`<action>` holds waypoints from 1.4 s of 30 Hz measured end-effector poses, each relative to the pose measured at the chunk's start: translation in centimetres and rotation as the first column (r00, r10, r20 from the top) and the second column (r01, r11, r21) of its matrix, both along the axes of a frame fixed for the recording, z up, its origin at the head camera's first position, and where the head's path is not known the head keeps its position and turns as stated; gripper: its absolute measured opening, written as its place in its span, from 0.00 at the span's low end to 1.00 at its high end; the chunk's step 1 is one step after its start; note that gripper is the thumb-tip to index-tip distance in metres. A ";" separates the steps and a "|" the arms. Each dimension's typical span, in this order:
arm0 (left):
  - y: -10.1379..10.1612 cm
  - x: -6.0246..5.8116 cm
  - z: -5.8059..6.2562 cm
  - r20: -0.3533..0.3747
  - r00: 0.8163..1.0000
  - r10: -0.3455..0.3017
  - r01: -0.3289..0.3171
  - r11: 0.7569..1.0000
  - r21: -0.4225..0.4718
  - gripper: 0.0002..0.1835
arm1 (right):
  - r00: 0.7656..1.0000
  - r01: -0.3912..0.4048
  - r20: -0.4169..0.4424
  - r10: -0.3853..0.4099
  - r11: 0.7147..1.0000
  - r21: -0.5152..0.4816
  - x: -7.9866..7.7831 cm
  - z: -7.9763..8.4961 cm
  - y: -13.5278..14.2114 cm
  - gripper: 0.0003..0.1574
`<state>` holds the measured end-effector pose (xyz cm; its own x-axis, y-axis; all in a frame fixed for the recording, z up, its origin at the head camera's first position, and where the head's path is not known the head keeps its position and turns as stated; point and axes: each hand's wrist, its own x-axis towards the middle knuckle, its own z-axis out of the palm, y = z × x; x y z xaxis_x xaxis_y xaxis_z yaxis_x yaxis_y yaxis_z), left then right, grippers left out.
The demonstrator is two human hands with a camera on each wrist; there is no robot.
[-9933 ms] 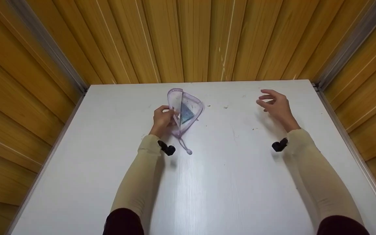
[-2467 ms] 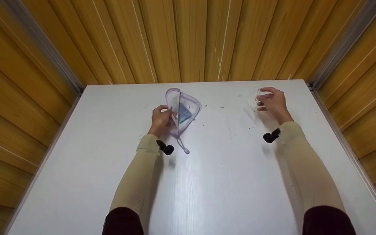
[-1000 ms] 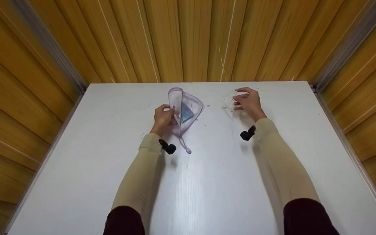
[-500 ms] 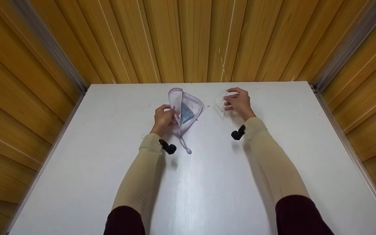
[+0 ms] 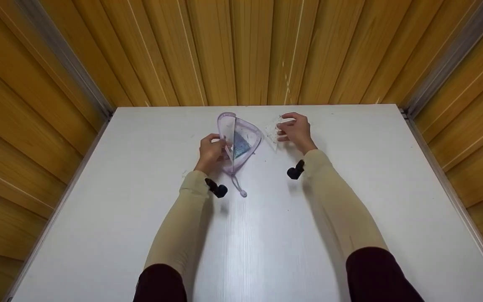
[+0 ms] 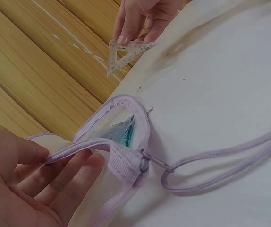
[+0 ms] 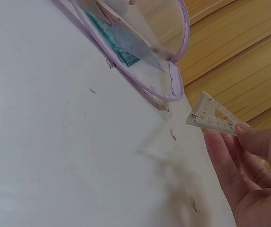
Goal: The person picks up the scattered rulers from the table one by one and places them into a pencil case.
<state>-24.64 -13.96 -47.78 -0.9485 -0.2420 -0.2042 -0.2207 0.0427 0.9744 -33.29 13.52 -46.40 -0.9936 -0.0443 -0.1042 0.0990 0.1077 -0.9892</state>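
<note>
My left hand (image 5: 210,152) pinches one edge of a clear zip pouch (image 5: 258,133) with lilac trim, thumb over the edge and fingers beneath. The pouch's mouth gapes, as the left wrist view shows. Inside lie a teal straight-edged piece (image 7: 131,62) and a bluish see-through piece (image 7: 131,41), partly overlapping. Right of the pouch, my right hand (image 5: 298,131) holds a small clear set square (image 7: 203,111) between thumb and fingers. It is raised over the white table, its pointed corner toward the pouch, with a gap between them. A lilac cord loop (image 6: 215,152) hangs from the zip.
The white table (image 5: 258,243) has small dark marks and specks near the pouch. Yellow wood-patterned panels (image 5: 250,54) rise behind its back edge and at both sides. A black wrist camera (image 5: 216,188) sits on the left wrist, and another camera (image 5: 295,170) on the right.
Empty at first, my right hand has taken hold of the clear set square and carried it left toward the pouch. My left hand keeps the pouch in nearly the same place.
</note>
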 end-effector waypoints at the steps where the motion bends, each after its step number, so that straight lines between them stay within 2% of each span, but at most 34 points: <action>1: 0.0 0.0 0.0 -0.005 1.000 -0.001 0.001 1.000 -0.001 0.16 | 1.000 0.001 -0.001 -0.001 1.000 -0.005 0.0 0.0 -0.2 0.24; 13: 0.0 -0.1 0.0 0.010 1.000 0.010 -0.010 1.000 0.004 0.14 | 1.000 -0.009 0.010 0.009 1.000 -0.003 -0.2 -0.3 -3.5 0.23; 19: 0.0 -0.2 0.1 0.010 0.999 0.030 -0.030 1.000 0.003 0.13 | 1.000 -0.017 -0.003 0.018 0.999 0.040 -0.1 -0.5 -5.0 0.23; 26: -0.1 0.0 -0.2 0.011 1.000 0.017 -0.017 1.000 0.005 0.16 | 1.000 -0.022 -0.001 0.023 0.998 0.066 0.1 -1.2 -6.6 0.23; 30: 0.0 0.1 -0.3 -0.007 1.000 0.008 -0.007 0.999 0.036 0.17 | 1.000 -0.025 -0.012 0.025 0.999 0.039 0.2 -1.5 -7.3 0.22; 33: 0.0 0.0 -0.3 -0.016 1.000 0.003 -0.002 0.998 0.059 0.18 | 1.000 -0.016 -0.026 0.018 0.998 0.055 0.1 -1.7 -7.9 0.22; 42: 0.0 0.1 -0.3 -0.001 1.000 0.016 -0.016 0.999 0.035 0.17 | 1.000 -0.018 -0.003 0.018 0.996 0.084 0.4 -1.7 -9.5 0.22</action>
<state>-24.55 -13.97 -48.03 -0.9448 -0.2501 -0.2118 -0.2199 0.0047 0.9755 -32.91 4.07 -48.12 -0.9931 -0.0531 -0.1049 0.0929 0.1917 -0.9770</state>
